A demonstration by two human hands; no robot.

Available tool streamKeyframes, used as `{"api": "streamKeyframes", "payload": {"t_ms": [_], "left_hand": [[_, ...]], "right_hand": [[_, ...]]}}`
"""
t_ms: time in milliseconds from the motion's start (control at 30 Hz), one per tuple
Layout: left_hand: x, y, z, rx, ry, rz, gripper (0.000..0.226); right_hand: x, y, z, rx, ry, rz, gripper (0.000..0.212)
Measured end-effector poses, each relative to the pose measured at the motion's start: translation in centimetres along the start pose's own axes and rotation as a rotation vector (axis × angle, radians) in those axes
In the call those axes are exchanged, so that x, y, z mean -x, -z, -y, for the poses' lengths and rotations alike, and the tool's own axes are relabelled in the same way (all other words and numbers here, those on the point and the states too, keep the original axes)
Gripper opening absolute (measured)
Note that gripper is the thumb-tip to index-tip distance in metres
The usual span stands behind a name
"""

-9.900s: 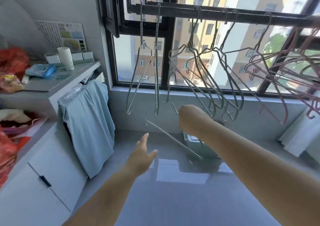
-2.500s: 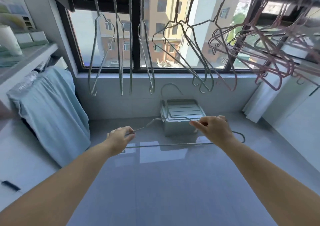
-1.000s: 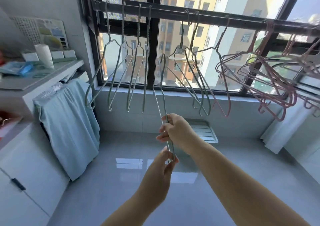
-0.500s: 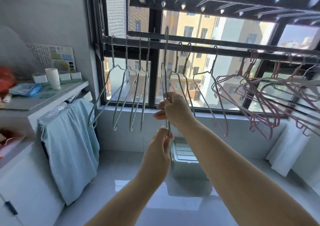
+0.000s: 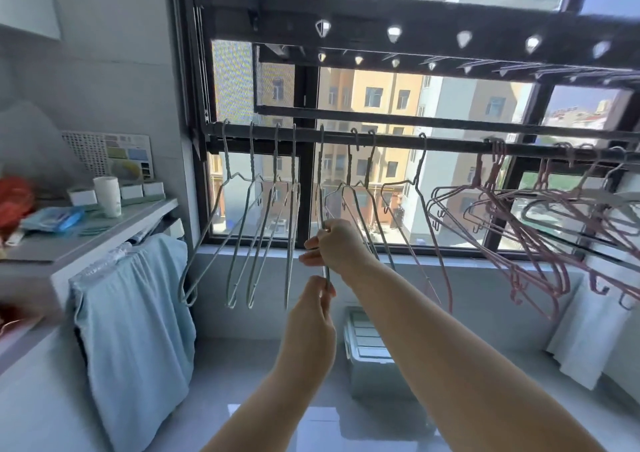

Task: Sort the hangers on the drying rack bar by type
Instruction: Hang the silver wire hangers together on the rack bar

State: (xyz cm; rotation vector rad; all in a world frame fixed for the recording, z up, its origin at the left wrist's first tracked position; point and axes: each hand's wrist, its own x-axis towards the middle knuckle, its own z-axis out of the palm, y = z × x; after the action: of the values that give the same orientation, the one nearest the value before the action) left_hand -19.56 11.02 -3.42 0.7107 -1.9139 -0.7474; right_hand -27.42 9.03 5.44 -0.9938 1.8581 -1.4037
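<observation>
A pale green wire hanger [image 5: 321, 174] hangs edge-on from the drying rack bar [image 5: 450, 144]. Its hook now sits over the bar, where half a second ago it was raised above it. The right hand [image 5: 337, 245] pinches the hanger's middle and the left hand [image 5: 310, 320] pinches its lower end. Four green hangers [image 5: 251, 164] hang on the bar to its left and more to its right. Tangled pink hangers [image 5: 497, 164] fill the bar's right end.
</observation>
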Motion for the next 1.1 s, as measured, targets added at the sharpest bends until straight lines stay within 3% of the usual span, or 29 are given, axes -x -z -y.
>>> {"api": "streamKeyframes", "payload": {"t_ms": [133, 233, 300, 367, 467, 567, 700, 933, 1100], "left_hand": [[0.5, -0.5, 1.2, 0.047, 0.077, -0.005, 0.014], [1.0, -0.7, 1.0, -0.049, 0.071, -0.096, 0.038], [1.4, -0.9, 0.1, -0.145, -0.060, -0.238, 0.055], [1.8, -1.1, -1.4, -0.115, -0.198, -0.248, 0.054], [1.9, -1.9, -3.1, -0.020, -0.219, -0.102, 0.047], [0.9, -2.9, -2.9, 0.020, -0.115, -0.037, 0.048], [0.0, -3.5, -1.1, 0.029, -0.029, -0.008, 0.042], [-0.8, -4.6, -1.0, 0.084, -0.086, -0.111, 0.032], [-3.1, -4.5, -1.3, 0.109, -0.071, -0.155, 0.032]], "right_hand": [[0.8, 1.5, -0.2, 0.664, 0.198, -0.075, 0.030], [1.9, 3.9, -0.1, 0.797, 0.357, -0.260, 0.037], [1.9, 4.9, -0.3, 0.892, 0.326, -0.293, 0.044], [1.8, 5.0, -0.9, 0.943, 0.222, -0.244, 0.048], [1.4, 5.2, -1.9, 0.887, 0.157, -0.177, 0.038], [0.8, 5.7, -2.3, 0.560, 0.065, -0.027, 0.018], [0.1, 5.9, -2.7, 0.351, 0.012, 0.124, 0.022], [-1.5, 4.9, -3.2, 0.356, 0.235, -0.118, 0.028], [-2.9, 4.6, -1.4, 0.237, 0.296, -0.169, 0.030]]}}
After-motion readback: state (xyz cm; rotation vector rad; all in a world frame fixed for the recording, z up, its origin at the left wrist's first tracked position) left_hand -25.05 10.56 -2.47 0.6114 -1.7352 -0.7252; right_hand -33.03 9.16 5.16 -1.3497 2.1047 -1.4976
